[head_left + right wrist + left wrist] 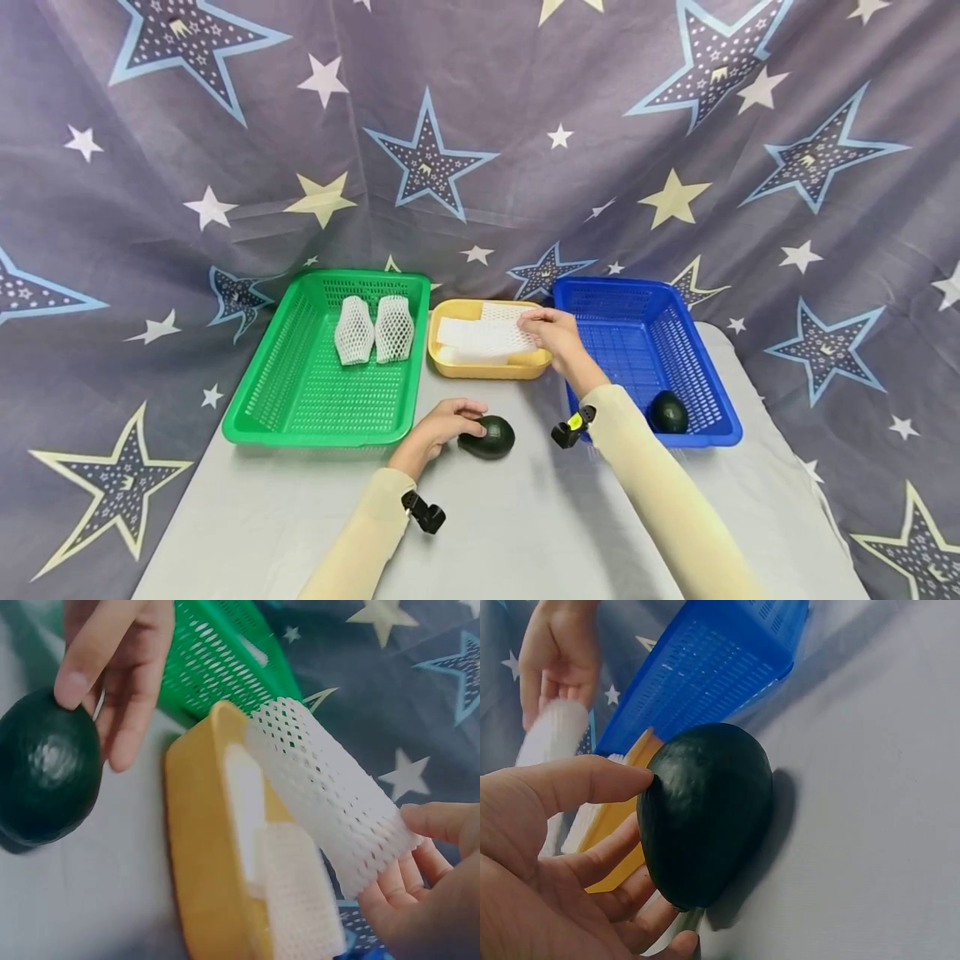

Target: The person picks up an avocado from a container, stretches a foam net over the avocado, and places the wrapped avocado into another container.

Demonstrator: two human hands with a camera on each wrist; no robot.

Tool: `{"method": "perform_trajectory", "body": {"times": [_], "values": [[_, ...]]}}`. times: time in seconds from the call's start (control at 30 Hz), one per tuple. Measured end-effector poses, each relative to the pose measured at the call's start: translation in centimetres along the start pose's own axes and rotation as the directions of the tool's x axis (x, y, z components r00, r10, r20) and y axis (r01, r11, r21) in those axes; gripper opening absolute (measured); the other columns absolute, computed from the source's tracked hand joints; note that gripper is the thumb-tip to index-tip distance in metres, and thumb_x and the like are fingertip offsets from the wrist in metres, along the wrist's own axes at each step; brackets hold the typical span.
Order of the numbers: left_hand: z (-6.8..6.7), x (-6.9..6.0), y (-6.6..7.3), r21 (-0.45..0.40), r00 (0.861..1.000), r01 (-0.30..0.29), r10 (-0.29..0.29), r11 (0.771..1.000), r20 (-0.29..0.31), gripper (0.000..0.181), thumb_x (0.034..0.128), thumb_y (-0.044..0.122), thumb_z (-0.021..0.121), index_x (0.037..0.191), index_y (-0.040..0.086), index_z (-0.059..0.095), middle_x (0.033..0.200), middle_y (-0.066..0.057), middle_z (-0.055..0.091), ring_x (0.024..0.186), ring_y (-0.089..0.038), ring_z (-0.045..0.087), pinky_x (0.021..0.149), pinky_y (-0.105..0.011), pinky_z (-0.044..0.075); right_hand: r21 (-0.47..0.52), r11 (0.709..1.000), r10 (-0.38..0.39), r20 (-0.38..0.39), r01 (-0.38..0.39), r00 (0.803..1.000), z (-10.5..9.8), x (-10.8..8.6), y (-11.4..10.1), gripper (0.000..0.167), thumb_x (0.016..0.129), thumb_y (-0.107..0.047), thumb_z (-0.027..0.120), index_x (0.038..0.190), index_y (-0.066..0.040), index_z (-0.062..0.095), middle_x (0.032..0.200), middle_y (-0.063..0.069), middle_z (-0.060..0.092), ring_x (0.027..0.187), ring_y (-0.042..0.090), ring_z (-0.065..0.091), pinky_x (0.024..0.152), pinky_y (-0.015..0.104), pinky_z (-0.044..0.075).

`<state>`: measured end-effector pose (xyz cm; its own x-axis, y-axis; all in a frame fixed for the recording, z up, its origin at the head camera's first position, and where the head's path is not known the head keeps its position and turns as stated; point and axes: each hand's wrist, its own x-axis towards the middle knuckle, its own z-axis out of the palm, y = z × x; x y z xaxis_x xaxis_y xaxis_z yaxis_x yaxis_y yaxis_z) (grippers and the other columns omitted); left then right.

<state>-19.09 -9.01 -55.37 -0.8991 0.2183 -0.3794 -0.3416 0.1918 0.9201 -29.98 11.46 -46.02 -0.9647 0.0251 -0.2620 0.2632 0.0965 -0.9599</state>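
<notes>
A dark green avocado (489, 438) lies on the table, with my left hand (447, 425) holding it from the left. Up close in the left wrist view, the thumb (592, 780) touches the near side of the avocado (709, 814) and the fingers reach along its lower edge. My right hand (553, 333) pinches one end of a white foam net sleeve (330, 791) above the yellow basket (487, 372). More white net sleeves (296, 889) lie in that basket. The held sleeve's far end points away from the right fingers.
On the left stands a green basket (322, 417) with two net-wrapped items (373, 330) inside. To the right is a blue basket (615, 333) holding another avocado (667, 412) in its near right corner. A star-patterned curtain (480, 167) hangs behind the table.
</notes>
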Motion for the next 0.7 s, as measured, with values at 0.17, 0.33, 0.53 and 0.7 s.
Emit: {"method": "perform_trajectory", "body": {"times": [0.17,0.33,0.53,0.7], "values": [[-0.1,0.1,-0.2,-0.008,1.0,0.003,-0.003,1.0,-0.001,0.049,0.0793,-0.001,0.075,0.127,-0.006,0.064,0.12,-0.018,0.069,0.107,-0.023,0.064,0.106,-0.043,0.047,0.065,0.997,-0.036,0.054,0.033,0.998,-1.0,-1.4,-1.0,0.031,0.092,-0.008,0.073,0.121,0.003,0.067,0.088,-0.008,0.069,0.084,0.008,0.06,0.081,0.028,0.053],[-0.2,0.2,-0.1,-0.012,1.0,0.002,-0.002,1.0,-0.005,0.049,0.0812,-0.001,0.074,0.128,-0.006,0.063,0.125,-0.022,0.067,0.112,-0.027,0.064,0.113,-0.049,0.042,0.158,0.985,-0.094,0.137,0.072,0.986,-2.0,-3.1,-1.7,0.035,0.095,-0.005,0.068,0.128,0.006,0.061,0.091,-0.008,0.069,0.089,0.009,0.062,0.079,0.023,0.055],[0.0,0.5,1.1,-0.009,0.992,-0.033,0.031,0.999,-0.119,0.042,0.0872,0.006,0.068,0.127,-0.006,0.063,0.119,-0.019,0.068,0.108,-0.025,0.063,0.106,-0.048,0.047,0.317,0.944,-0.163,0.218,0.088,0.962,-2.9,-4.6,-1.6,0.02,0.097,0.001,0.063,0.118,0.001,0.063,0.092,-0.003,0.071,0.085,0.009,0.065,0.072,0.02,0.056],[0.6,0.8,3.2,-0.161,0.981,-0.123,0.095,0.979,-0.17,0.033,0.0966,0.014,0.064,0.125,-0.002,0.065,0.122,-0.017,0.069,0.111,-0.025,0.065,0.111,-0.051,0.045,0.412,0.909,-0.194,0.28,0.065,0.94,-2.8,-5.5,-1.1,0.017,0.099,0.004,0.057,0.11,-0.009,0.063,0.095,-0.001,0.07,0.08,0.009,0.067,0.067,0.02,0.057]]}}
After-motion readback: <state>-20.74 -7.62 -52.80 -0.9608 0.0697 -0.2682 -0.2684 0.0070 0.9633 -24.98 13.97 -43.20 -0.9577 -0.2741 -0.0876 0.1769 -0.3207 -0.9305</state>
